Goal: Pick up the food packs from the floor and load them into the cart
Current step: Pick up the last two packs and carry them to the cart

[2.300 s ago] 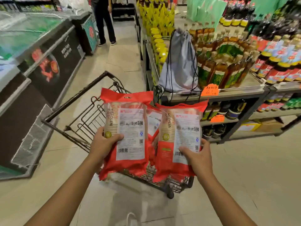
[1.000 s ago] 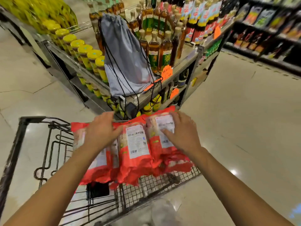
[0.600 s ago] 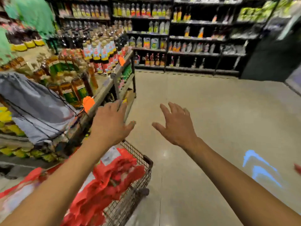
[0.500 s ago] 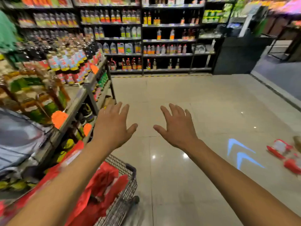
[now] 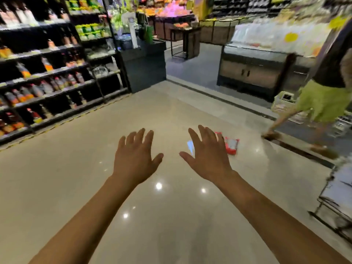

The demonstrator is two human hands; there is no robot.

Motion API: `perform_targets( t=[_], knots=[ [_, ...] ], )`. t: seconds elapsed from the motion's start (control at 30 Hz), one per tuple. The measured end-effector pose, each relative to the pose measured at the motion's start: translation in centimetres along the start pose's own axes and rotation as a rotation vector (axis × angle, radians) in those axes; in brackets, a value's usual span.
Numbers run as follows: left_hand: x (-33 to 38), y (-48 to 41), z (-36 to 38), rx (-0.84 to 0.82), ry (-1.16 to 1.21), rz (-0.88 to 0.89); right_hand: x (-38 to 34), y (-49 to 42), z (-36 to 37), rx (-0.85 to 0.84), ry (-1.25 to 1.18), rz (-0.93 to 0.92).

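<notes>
The red plastic food pack with a white label panel lies flat on the glossy beige tiled floor, out ahead of the person and a little right, just past the right hand's fingertips in this view. Its long axis runs roughly away from the person, with the far end leaning slightly right. Both short ends are red and the white panel sits between them. The blur hides which end is the top. A second red pack peeks out beside it, mostly hidden behind the fingers, and its lie cannot be read.

The left hand and the right hand are held out side by side over the floor, palms down, fingers spread wide and thumbs pointing towards each other. Neither touches anything.

Dark shelves of bottles line the left. A steel-fronted chiller counter stands far right, and a passer-by in green shorts walks along the right edge.
</notes>
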State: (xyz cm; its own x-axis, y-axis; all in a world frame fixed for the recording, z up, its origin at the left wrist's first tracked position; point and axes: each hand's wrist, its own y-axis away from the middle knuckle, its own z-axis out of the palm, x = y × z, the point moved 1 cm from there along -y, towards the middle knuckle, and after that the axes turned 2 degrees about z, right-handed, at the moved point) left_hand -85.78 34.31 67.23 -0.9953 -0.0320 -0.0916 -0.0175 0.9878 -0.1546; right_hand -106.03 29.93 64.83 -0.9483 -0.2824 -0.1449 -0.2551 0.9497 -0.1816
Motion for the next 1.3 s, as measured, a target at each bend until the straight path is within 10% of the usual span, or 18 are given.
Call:
perform_targets(
  t=[0.93,1.3],
  knots=[
    [21.4,-71.5,18.6,-0.137,0.164,0.52,36.0,-51.9,13.4,-0.19,0.074,0.575],
    [37.3,-99.2,39.4,-0.322,0.064,0.5,61.2,-74.8,32.6,-0.326,-0.031,0.645]
  ],
)
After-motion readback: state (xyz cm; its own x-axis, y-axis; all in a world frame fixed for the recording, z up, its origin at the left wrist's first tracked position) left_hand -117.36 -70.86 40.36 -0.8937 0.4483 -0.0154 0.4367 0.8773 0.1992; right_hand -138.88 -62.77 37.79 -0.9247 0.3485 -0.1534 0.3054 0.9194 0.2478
